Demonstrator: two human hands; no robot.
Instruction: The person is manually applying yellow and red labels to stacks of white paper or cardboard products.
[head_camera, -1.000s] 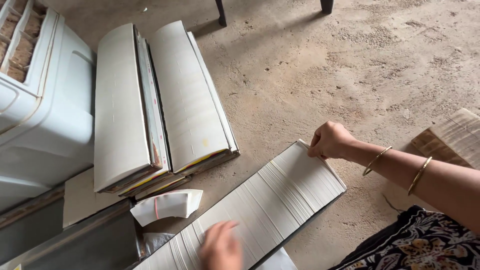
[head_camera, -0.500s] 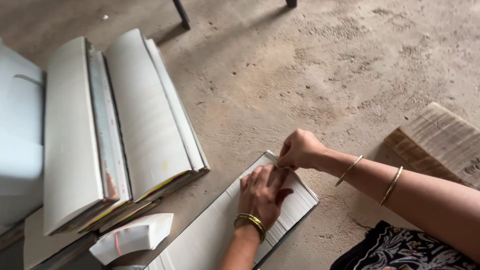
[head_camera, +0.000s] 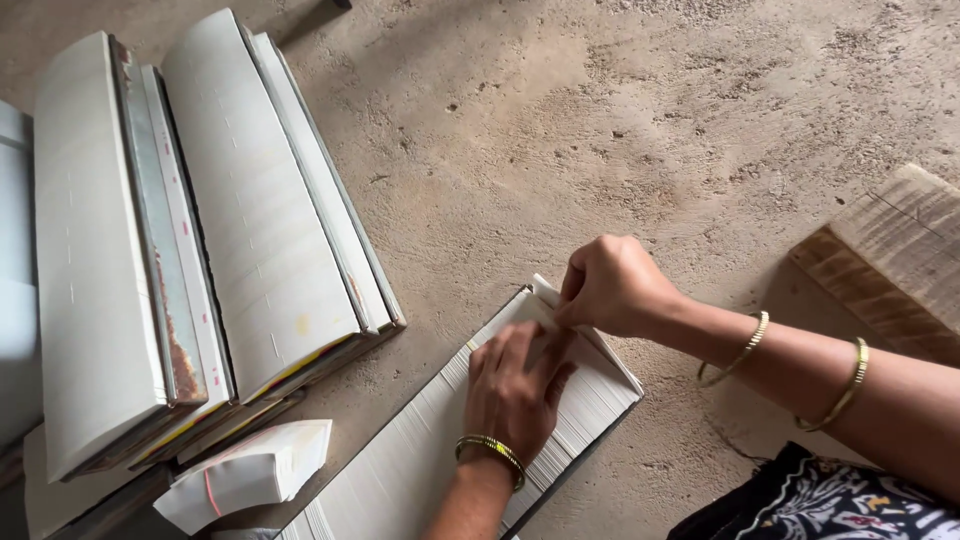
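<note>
**Both hands now meet at the far end of the paper row**

A second ago the left hand (head_camera: 515, 395) was low down at 6 o'clock, near the bottom of the view. Half a second ago it slid up the row. Now it lies flat on top of the long row of white sheets (head_camera: 420, 455), right beside the right hand (head_camera: 612, 287). So the work has moved to one spot: the far end of the row, close to the middle of the view.

The right hand has stayed at that end the whole time. Its fingers are pinched narrow on the folded white end piece (head_camera: 560, 318), holding it by the corner. The left hand is open and flat. It grips nothing. It just presses down on the sheets, with its fingertips touching the same end piece.

The row looks like many thin white sheets standing on edge, packed tight. You can see fine lines where each sheet ends. It runs from 7 o'clock up toward the middle, lying on the rough concrete floor (head_camera: 640, 130). A dark edge runs along its lower side.

At 9 o'clock lie big stacks of folded grey-white sheets (head_camera: 250, 220), well apart from the hands. A small white bundle (head_camera: 250, 478) sits at 7 o'clock, near the row. A wooden block (head_camera: 890, 255) sits at 3 o'clock.
</note>
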